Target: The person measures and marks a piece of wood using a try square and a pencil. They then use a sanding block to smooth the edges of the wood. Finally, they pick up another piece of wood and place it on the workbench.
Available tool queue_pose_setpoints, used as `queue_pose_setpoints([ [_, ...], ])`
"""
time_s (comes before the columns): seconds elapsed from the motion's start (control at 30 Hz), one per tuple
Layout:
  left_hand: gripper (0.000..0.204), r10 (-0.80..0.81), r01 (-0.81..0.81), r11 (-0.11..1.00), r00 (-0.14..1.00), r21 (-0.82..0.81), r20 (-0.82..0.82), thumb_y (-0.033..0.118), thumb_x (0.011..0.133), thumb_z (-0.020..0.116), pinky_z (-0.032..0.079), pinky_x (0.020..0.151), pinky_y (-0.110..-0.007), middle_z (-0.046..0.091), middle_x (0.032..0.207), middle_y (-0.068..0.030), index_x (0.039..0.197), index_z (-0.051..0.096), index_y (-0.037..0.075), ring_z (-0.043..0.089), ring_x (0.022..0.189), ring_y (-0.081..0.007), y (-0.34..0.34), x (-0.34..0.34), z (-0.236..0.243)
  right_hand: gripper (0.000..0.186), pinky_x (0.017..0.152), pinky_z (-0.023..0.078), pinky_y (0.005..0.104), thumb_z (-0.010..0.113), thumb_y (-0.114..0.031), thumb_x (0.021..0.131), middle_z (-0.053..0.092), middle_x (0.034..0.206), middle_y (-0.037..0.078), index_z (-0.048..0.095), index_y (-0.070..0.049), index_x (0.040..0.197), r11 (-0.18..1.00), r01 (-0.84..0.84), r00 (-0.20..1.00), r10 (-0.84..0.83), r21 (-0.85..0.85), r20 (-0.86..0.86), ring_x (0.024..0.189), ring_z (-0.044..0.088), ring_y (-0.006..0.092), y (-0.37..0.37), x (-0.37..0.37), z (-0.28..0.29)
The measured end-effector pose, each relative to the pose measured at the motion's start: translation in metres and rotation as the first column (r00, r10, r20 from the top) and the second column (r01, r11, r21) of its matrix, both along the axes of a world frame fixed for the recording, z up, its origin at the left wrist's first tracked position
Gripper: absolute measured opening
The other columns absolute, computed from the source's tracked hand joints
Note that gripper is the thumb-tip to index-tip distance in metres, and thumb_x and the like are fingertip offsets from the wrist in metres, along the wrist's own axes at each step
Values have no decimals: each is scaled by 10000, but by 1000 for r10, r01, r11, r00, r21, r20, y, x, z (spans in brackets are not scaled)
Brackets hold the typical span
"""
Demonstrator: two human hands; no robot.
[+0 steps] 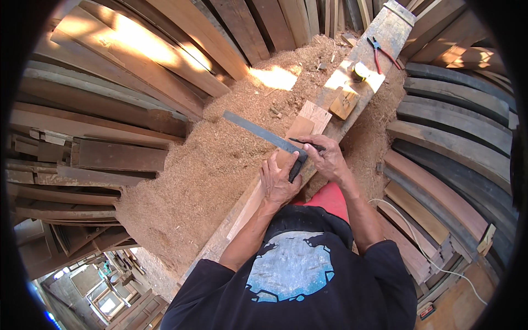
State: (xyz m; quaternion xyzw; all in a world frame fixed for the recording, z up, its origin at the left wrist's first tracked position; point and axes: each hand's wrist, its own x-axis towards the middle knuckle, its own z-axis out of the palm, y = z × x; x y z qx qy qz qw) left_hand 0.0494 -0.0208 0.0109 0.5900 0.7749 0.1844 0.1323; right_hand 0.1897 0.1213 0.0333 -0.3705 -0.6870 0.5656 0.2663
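My left hand (280,180) is closed around the black stock of a try square (258,132) and presses it to a reddish-brown board (301,127). The square's grey steel blade lies across the board and juts out past its left side. In my right hand (329,158) is a dark, slim marking pen (307,144), pinched between the fingers close to the blade. Whether its tip touches the wood cannot be made out. The board rests lengthwise along a long, narrow plank bench (352,118).
Farther along the bench are a wooden block (345,103), a yellow tape measure (361,71) and red-handled pliers (378,55). Sawdust and shavings (220,165) cover the ground. Stacked planks (115,124) crowd the left, and more boards (451,126) the right. A white cable (418,247) runs at lower right.
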Motion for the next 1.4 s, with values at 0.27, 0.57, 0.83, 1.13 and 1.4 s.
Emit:
queue_pose_setpoints([
  [0.27, 696, 3, -3, 1000, 1000, 17, 29, 278, 764, 789, 423, 977, -541, 490, 1330, -259, 1432, 594, 292, 507, 1125, -450, 2, -1, 3, 196, 823, 534, 466, 627, -159, 946, 703, 909, 200, 731, -2, 1001, 959, -213, 955, 164, 188, 245, 897, 673, 384, 23, 7, 19],
  [0.57, 676, 3, -3, 1000, 1000, 17, 12, 283, 774, 783, 426, 971, -544, 485, 1331, -270, 1425, 600, 290, 502, 1127, -452, 1, 0, 1, 203, 829, 525, 469, 619, -178, 959, 697, 881, 198, 732, -11, 978, 949, -259, 918, 185, 177, 352, 908, 662, 382, 26, 14, 30],
  [0.83, 690, 10, -9, 999, 999, -35, 30, 294, 770, 780, 422, 970, -544, 480, 1339, -259, 1433, 590, 290, 496, 1135, -441, 3, 0, 7, 217, 843, 525, 462, 611, -150, 966, 699, 923, 193, 743, -14, 1073, 980, -162, 981, 146, 118, 129, 916, 661, 365, 16, -10, 2],
  [1.13, 694, 31, -31, 1000, 999, -3, 12, 331, 769, 758, 397, 1004, -564, 475, 1381, -256, 1439, 576, 340, 470, 1179, -457, -4, 0, -5, 253, 880, 525, 488, 611, -223, 965, 712, 976, 236, 721, 5, 979, 883, -420, 786, 239, 209, 571, 977, 671, 395, 25, 17, 23],
  [1.4, 739, 30, -31, 999, 999, 43, 29, 403, 794, 763, 405, 995, -577, 493, 1380, -231, 1474, 526, 236, 476, 1185, -444, -4, -1, -6, 284, 760, 545, 488, 567, -211, 991, 693, 830, 259, 660, 52, 943, 992, -42, 925, 82, -115, 371, 812, 707, 380, -32, -2, -53],
])
